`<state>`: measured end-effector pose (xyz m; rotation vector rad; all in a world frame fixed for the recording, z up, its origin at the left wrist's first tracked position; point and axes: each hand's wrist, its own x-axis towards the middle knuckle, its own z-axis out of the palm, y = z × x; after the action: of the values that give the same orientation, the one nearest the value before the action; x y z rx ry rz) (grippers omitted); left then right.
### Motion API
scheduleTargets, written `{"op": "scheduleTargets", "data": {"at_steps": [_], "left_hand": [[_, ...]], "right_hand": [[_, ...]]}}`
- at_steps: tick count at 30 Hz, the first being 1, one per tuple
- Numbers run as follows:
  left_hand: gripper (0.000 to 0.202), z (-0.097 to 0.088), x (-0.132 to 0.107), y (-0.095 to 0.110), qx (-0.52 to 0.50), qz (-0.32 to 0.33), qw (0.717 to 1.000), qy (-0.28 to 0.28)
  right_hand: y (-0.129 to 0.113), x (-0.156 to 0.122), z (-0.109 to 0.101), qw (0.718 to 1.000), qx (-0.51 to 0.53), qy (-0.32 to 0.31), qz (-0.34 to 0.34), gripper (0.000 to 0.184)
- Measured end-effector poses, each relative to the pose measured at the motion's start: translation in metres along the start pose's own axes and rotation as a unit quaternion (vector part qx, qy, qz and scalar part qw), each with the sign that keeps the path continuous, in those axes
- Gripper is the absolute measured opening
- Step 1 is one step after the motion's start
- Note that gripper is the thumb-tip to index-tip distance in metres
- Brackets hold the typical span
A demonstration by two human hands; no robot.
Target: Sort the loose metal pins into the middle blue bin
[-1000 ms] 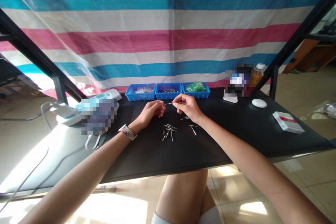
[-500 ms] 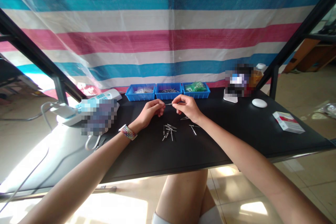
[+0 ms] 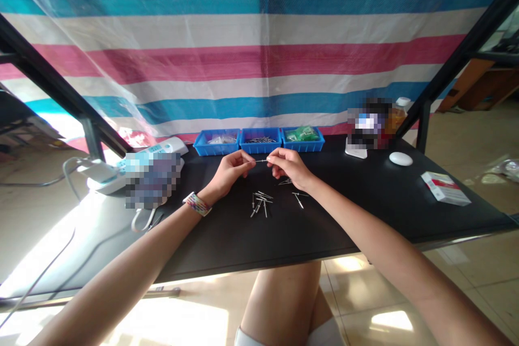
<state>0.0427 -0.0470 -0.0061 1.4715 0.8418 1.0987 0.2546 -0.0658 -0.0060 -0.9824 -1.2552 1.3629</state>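
Note:
A thin metal blind rivet [image 3: 261, 160] spans the gap between my two hands. My left hand [image 3: 231, 173] pinches one end of it with closed fingers, and my right hand [image 3: 292, 170] pinches the other end between thumb and forefinger. Just below, several loose blind rivets [image 3: 259, 206] lie in a scattered pile on the black tabletop [image 3: 227, 243]. A few more rivets [image 3: 299, 201] lie under and beside my right wrist. Behind my hands, the middle blue bin [image 3: 260, 149] holds more rivets.
The left blue bin [image 3: 219, 150] holds clear bags; the right blue bin [image 3: 310, 147] holds green packaging. Power strips [image 3: 174, 146] stand at left. A white oval object [image 3: 400, 159], a small box [image 3: 446, 189] and a bottle [image 3: 399, 113] are at right. Striped sheeting [image 3: 259, 59] hangs behind.
My right hand has shifted very slightly to the right and down, still pinching the rivet. My left hand is almost unmoved, and the loose rivets lie as before.

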Motion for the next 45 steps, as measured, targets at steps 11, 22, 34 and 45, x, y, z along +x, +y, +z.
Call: {"op": "scheduleTargets", "data": {"at_steps": [11,22,34,45], "left_hand": [[0.036,0.001,0.0,-0.001,-0.003,0.009,1.0,0.018],[0.027,-0.007,0.002,-0.01,-0.032,-0.043,0.998,-0.027],[0.036,-0.006,0.003,-0.01,-0.022,-0.066,0.997,-0.028],[0.039,-0.003,0.003,-0.008,0.022,-0.03,0.999,-0.02]], "right_hand": [[0.0,-0.001,0.0,1.0,-0.021,-0.011,0.019,0.032],[0.003,0.001,0.001,0.997,-0.018,0.018,-0.073,0.033],[0.004,0.0,0.002,0.99,-0.066,0.005,-0.123,0.026],[0.004,0.0,0.002,0.992,-0.065,0.014,-0.108,0.026]]}}
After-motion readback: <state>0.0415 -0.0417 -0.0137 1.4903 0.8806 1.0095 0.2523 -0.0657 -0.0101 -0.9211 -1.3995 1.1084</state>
